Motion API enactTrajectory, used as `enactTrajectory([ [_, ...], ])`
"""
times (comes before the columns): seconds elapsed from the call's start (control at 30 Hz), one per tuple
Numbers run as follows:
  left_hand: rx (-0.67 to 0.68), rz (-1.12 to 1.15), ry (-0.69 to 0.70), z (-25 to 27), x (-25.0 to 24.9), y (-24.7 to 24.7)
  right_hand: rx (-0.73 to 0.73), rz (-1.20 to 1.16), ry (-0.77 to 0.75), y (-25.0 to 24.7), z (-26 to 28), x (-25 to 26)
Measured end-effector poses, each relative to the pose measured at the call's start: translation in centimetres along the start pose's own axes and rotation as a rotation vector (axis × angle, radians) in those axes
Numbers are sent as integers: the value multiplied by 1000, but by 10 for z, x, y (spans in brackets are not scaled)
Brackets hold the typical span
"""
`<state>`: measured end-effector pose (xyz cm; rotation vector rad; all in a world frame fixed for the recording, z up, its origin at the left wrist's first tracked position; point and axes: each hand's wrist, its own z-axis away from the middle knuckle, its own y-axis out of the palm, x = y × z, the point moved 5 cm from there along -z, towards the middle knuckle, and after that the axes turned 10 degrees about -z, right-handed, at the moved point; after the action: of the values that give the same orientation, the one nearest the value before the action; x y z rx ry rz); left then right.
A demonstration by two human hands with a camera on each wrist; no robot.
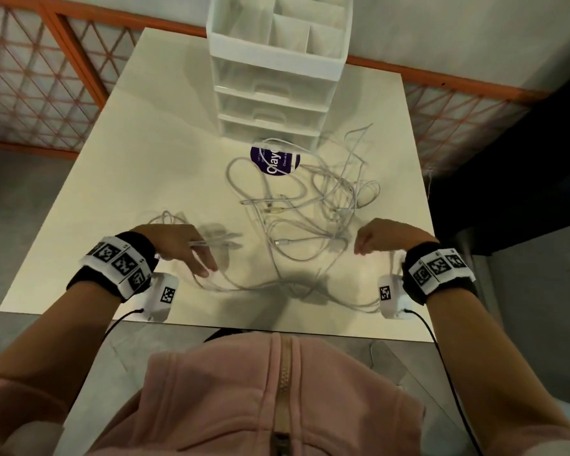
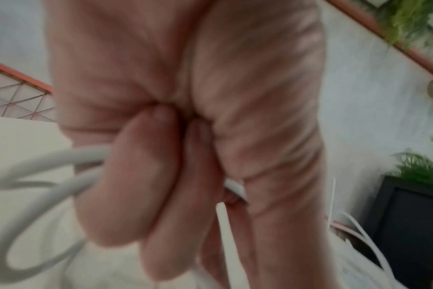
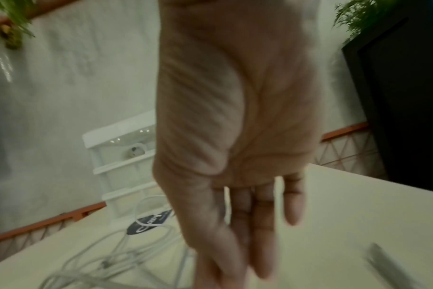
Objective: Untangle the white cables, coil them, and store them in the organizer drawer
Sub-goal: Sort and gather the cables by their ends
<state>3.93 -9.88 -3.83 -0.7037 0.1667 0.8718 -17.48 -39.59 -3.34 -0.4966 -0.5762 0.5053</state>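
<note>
The cables, light, limp and snag-prone, sprawl tangled on the table before the organizer; left hand grips several strands, right hand hangs relaxed, so better pinch near a plug.

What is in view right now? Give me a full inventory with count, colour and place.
white cables: several, exact count unclear, white, tangled mid-table in front of the organizer; strands run to both hands
organizer: one, white and clear, far edge of the table, three drawers shut, open compartments on top
sticker: one, purple with white lettering, on the table at the organizer's foot, cable lying across it
table: one, cream white, under everything
railing: orange lattice, behind the table
wrist bands: two, black with marker tags, one on each wrist
left hand: fingers curled round a cable bundle
right hand: near edge of the tangle, fingers straight in the wrist view
</note>
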Motion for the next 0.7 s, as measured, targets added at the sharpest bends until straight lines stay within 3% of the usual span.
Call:
enactTrajectory([
  [0.1,-17,111,24,5,-11,-11,-205,-108,-143,-9,-6,33],
  [0.17,-23,133,19,8,-16,-18,-322,-163,-104,-8,-12,37],
  [0.3,13,85,31,6,-11,-17,-269,-187,87,9,-18,26],
  [0.4,26,69,32,2,-4,-11,-299,-166,90,6,-16,24],
  [0.7,-54,215,28,-4,-27,-22,-200,-231,150,-4,-14,26],
])
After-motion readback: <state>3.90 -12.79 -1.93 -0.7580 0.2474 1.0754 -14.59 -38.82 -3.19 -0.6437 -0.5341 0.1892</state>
